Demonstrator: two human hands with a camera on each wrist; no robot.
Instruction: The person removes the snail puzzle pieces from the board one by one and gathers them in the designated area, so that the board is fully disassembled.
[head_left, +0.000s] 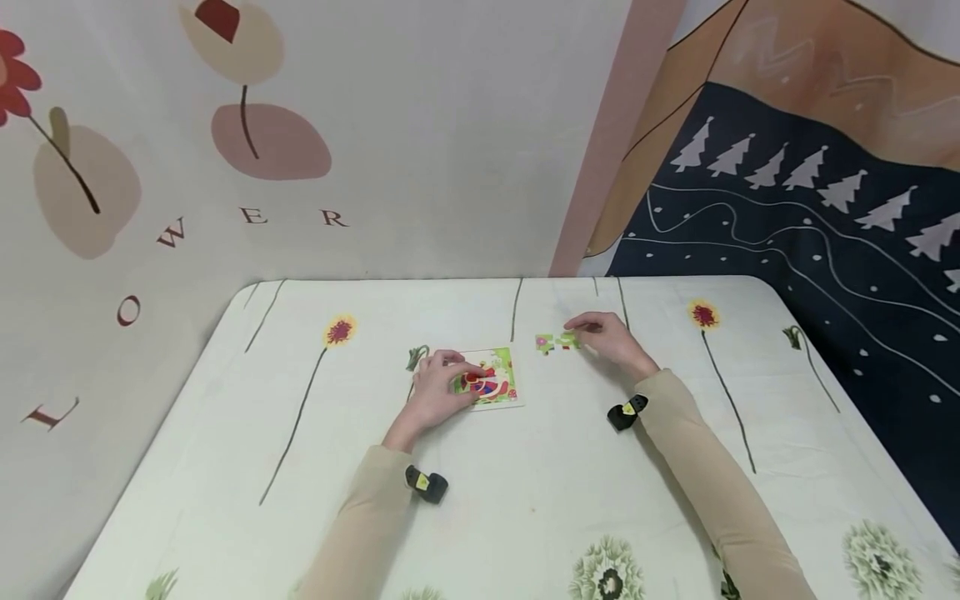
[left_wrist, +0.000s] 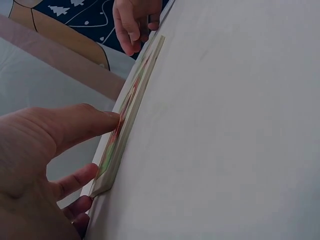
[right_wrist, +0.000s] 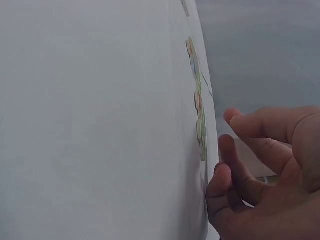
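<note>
Left hand [head_left: 438, 387]: fingers spread, touching the jigsaw board [head_left: 501, 387] near mid-tabletop [head_left: 525, 483]. Picture looks largely assembled; hand hides part. Farther right, loose jigsaw pieces [head_left: 544, 342] lie off the board, apparently unplaced. Right hand [head_left: 611, 340] close over them, fingers loosely bent, no piece visible between.

on the pale backdrop [head_left: 450, 167] stand five dark red capitals, l [head_left: 50, 414], o [head_left: 122, 312], w [head_left: 171, 234], e [head_left: 252, 215] and r [head_left: 332, 217], reading "lower" along a rising curve.
</note>
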